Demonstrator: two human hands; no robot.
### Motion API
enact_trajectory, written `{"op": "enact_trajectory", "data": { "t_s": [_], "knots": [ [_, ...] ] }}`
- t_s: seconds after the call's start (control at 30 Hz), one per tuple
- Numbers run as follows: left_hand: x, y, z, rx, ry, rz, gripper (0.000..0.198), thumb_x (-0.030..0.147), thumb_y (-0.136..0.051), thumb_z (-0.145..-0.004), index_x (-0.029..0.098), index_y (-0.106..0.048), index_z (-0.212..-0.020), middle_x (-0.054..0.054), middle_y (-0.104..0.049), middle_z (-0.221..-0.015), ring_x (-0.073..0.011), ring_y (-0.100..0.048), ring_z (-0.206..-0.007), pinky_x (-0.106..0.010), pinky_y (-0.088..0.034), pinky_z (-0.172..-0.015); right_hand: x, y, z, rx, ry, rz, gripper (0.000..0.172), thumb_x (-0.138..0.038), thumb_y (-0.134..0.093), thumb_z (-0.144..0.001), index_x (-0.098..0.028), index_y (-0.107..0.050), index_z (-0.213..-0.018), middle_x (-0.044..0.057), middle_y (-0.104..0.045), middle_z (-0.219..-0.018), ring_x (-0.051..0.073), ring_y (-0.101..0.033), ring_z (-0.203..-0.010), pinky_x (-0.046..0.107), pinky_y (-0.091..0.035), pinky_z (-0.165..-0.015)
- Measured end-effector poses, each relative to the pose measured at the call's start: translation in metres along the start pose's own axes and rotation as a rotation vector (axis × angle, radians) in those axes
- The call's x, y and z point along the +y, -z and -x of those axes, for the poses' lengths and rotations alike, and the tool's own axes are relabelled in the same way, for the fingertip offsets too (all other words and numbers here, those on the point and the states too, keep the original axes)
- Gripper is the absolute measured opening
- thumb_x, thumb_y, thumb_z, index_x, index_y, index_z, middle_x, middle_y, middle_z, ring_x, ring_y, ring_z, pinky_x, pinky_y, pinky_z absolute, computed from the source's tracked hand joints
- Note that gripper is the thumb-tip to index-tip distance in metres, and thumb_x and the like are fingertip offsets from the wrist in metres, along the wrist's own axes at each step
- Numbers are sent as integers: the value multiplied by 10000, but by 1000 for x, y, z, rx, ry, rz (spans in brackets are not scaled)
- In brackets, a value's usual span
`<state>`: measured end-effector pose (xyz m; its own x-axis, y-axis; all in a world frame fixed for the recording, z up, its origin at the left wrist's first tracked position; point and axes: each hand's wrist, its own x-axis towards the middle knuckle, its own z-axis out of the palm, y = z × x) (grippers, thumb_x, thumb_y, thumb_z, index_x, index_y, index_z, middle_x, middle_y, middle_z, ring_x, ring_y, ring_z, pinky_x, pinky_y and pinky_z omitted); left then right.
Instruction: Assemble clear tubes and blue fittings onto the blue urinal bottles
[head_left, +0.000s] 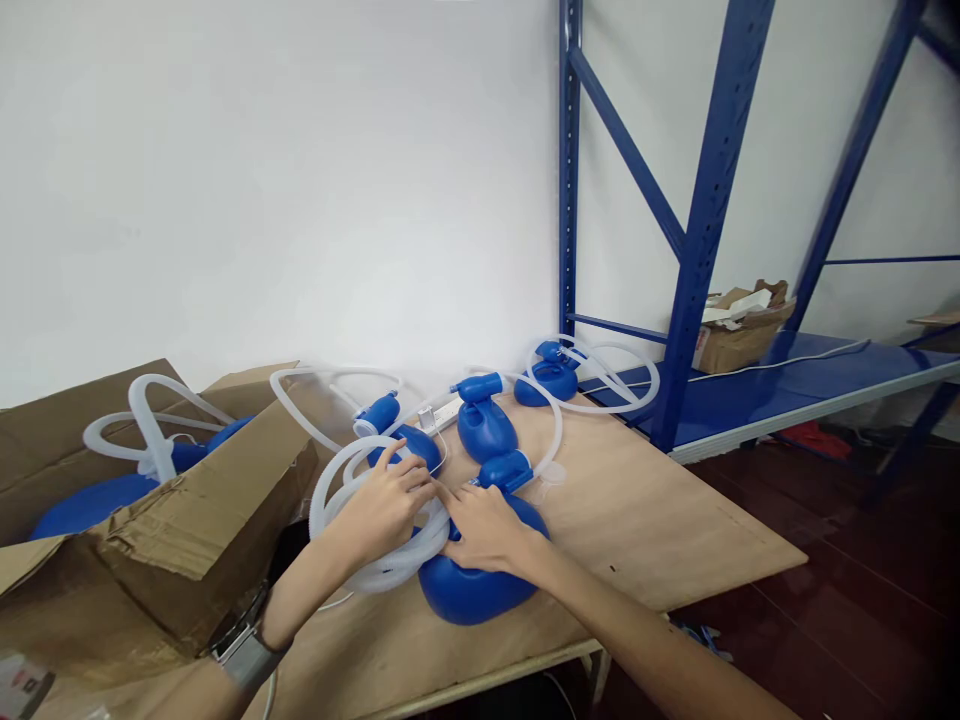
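A loose coil of translucent white corrugated tube [352, 560] lies against a blue plastic urinal bottle [480, 597] at the front of the table. My left hand [394, 497] is closed over the top of the coil, fingers bent around the loops. Over the bottle reaches my right hand [484, 528], its fingertips and thumb pinching the coil's right side. Its fingertips are close to those of my left hand and partly hidden. Behind the hands stand another blue bottle [487, 430] and a second one [424, 452], each with a blue funnel-shaped head and tube.
An open cardboard box [150, 570] with blue bottles and tubes stands at left. One more bottle with tube [551, 383] sits at the table's back. A white power strip [442, 413] lies by the wall. Blue metal shelving [697, 220] rises at right, holding a small carton [739, 335].
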<state>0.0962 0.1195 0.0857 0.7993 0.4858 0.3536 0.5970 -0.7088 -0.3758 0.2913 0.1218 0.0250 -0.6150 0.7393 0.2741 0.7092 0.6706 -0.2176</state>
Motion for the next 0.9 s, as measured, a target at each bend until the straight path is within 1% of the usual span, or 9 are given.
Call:
{"op": "enact_trajectory", "data": {
  "t_s": [0.1, 0.23, 0.33, 0.47, 0.57, 0.67, 0.77, 0.83, 0.9],
  "knots": [
    [2, 2, 2, 91, -78, 32, 355, -80, -464, -789, 188, -696, -813, -35, -723, -897, -220, -652, -1026, -579, -250, -1274, 3, -4, 3, 16, 2, 0, 713, -451, -573, -926, -146, -419, -1552, 189, -741, -1195, 384, -691, -1088, 447, -541, -836],
    [6, -1, 7, 198, -46, 171, 383, -67, -413, -863, 196, -689, -828, -9, -706, -833, -184, -661, -1062, -554, -242, -1304, 5, -12, 4, 48, -40, -23, 835, -431, -618, -876, -143, -338, -1608, 203, -697, -1299, 396, -648, -1185, 471, -542, -877],
    [7, 0, 12, 240, -14, 152, 413, -72, -391, -883, 202, -701, -874, -22, -744, -948, -199, -643, -1162, -565, -311, -1275, 4, -16, 3, 91, -100, -72, 841, -430, -625, -873, -145, -335, -1609, 209, -648, -1390, 388, -615, -1239, 492, -534, -926],
    [7, 7, 21, 336, 112, -162, 282, 60, -513, -942, 202, -741, -1027, -148, -710, -1242, -320, -635, -1197, -569, -507, -1070, 3, -17, 0, 154, -212, -103, 759, -466, -648, -854, -144, -461, -1516, 215, -591, -1450, 392, -511, -1345, 492, -532, -942],
    [7, 9, 29, 243, 337, -257, 294, 177, -535, -986, 186, -698, -1230, -158, -747, -1138, -294, -725, -924, -407, -589, -774, 3, -17, -3, 190, -281, -147, 773, -524, -717, -798, -157, -524, -1451, 196, -632, -1397, 388, -510, -1335, 485, -529, -944],
    [6, 5, 32, 52, 470, -80, 291, 248, -488, -1026, 197, -689, -1229, -104, -792, -1055, -245, -745, -724, -313, -536, -562, 4, -16, -3, 198, -280, -236, 686, -521, -742, -804, -210, -589, -1396, 135, -718, -1289, 349, -569, -1284, 437, -513, -950],
    [7, -3, 30, -11, 496, 154, 291, 343, -551, -1016, 224, -688, -1244, -110, -775, -1201, -278, -776, -947, -328, -601, -701, 4, -14, -3, 176, -223, -287, 512, -485, -755, -824, -259, -680, -1278, 88, -760, -1191, 310, -633, -1213, 382, -493, -942],
    [8, -9, 29, 9, 484, 228, 337, 328, -595, -983, 237, -669, -1299, -138, -705, -1353, -308, -741, -1104, -367, -617, -810, 4, -13, -2, 176, -222, -274, 589, -494, -769, -818, -256, -649, -1343, 102, -757, -1201, 313, -657, -1189, 385, -484, -954],
    [8, -14, 28, 25, 464, 257, 421, 256, -595, -953, 246, -627, -1373, -158, -628, -1454, -325, -706, -1180, -405, -613, -869, 4, -13, -2, 177, -242, -245, 757, -536, -776, -811, -239, -551, -1471, 132, -750, -1221, 335, -674, -1173, 408, -483, -962]
  ]
}}
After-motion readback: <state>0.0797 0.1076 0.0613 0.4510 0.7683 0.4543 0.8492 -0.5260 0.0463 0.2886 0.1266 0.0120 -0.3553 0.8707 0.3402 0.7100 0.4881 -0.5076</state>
